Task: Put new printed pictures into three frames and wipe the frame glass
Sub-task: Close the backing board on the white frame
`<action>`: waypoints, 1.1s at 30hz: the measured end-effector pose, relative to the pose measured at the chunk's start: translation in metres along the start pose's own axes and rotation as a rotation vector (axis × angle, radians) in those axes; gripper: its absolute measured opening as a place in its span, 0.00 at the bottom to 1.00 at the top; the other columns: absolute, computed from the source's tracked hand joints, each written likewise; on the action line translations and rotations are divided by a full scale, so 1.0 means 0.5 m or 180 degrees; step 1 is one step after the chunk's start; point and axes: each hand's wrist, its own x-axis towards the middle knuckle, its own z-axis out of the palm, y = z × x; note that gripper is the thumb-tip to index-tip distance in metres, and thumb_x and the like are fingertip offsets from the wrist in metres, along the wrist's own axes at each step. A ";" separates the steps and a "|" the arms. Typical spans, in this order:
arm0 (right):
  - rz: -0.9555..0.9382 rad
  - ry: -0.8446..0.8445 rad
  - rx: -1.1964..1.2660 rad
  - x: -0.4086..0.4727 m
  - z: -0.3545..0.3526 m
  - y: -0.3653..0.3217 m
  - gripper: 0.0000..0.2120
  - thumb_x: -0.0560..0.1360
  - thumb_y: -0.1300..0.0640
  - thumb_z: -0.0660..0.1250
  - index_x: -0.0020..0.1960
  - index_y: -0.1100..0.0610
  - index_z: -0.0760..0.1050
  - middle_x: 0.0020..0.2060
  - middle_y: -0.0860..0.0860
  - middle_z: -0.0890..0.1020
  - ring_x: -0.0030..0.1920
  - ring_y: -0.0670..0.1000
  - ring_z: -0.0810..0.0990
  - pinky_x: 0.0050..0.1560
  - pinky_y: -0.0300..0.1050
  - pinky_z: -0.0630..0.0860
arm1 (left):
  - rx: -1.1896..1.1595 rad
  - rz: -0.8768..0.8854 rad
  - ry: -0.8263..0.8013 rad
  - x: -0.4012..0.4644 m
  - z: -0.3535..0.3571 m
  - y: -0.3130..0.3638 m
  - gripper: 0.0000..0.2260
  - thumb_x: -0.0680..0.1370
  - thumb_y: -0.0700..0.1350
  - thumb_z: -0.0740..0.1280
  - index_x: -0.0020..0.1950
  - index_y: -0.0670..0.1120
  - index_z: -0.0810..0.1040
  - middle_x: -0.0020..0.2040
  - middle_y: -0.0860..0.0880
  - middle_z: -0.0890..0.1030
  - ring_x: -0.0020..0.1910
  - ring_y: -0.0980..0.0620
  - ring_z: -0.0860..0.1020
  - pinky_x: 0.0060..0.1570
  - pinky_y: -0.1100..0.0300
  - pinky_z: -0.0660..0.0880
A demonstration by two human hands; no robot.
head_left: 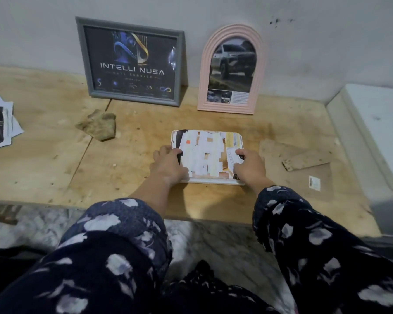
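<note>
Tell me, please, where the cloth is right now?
The crumpled cloth lies on the wooden board, left of the hands, just in front of the grey frame.

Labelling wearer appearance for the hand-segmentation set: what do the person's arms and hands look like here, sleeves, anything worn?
Both arms wear loose long sleeves of dark navy fabric printed with pale white-grey blotchy, petal-like shapes. The left sleeve and right sleeve are pushed up, leaving the forearms bare. The left hand and right hand are bare: no gloves, and no rings, watch or bracelet visible.
</note>
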 end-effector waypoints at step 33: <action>0.1402 0.0392 0.0139 -0.053 -0.232 0.303 0.29 0.72 0.60 0.64 0.71 0.51 0.62 0.68 0.57 0.63 0.67 0.61 0.60 0.66 0.55 0.65 | 0.0156 0.0948 -0.0625 -0.049 0.193 0.356 0.22 0.77 0.43 0.65 0.70 0.48 0.68 0.68 0.45 0.70 0.65 0.44 0.70 0.61 0.52 0.70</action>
